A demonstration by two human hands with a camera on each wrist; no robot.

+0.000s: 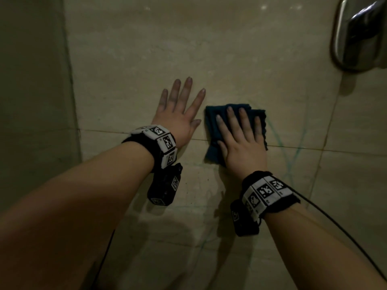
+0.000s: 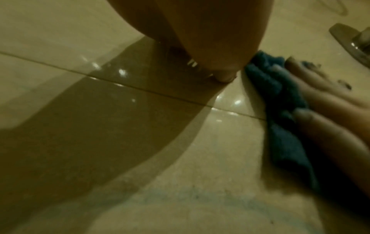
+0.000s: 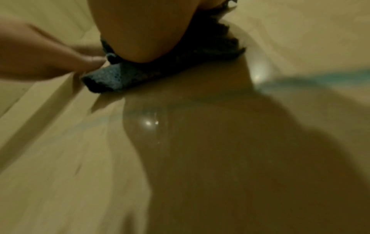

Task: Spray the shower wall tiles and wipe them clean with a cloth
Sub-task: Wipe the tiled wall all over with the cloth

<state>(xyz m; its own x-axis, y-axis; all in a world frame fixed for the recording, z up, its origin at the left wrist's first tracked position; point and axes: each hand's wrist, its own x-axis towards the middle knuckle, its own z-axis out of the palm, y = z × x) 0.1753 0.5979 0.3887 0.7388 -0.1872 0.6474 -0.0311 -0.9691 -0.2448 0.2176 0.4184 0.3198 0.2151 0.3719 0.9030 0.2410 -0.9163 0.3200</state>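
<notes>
A folded dark blue cloth (image 1: 213,130) lies flat against the beige wall tiles (image 1: 230,59). My right hand (image 1: 240,130) presses it to the wall with straight, spread fingers. My left hand (image 1: 180,109) rests flat on the bare tile just left of the cloth, fingers spread. In the left wrist view the cloth (image 2: 280,126) shows at the right under the right hand's fingers (image 2: 328,129). The right wrist view shows a cloth corner (image 3: 108,80) under my palm, with the left hand's thumb (image 3: 86,63) beside it. Faint blue-green streaks (image 1: 293,155) run down the tile to the right. No spray bottle is visible.
A chrome shower fitting (image 1: 360,34) juts from the wall at the upper right. A darker wall panel (image 1: 31,101) meets the tiles at a corner on the left. Grout lines cross the wall under both hands. A black cable (image 1: 335,227) trails from my right wristband.
</notes>
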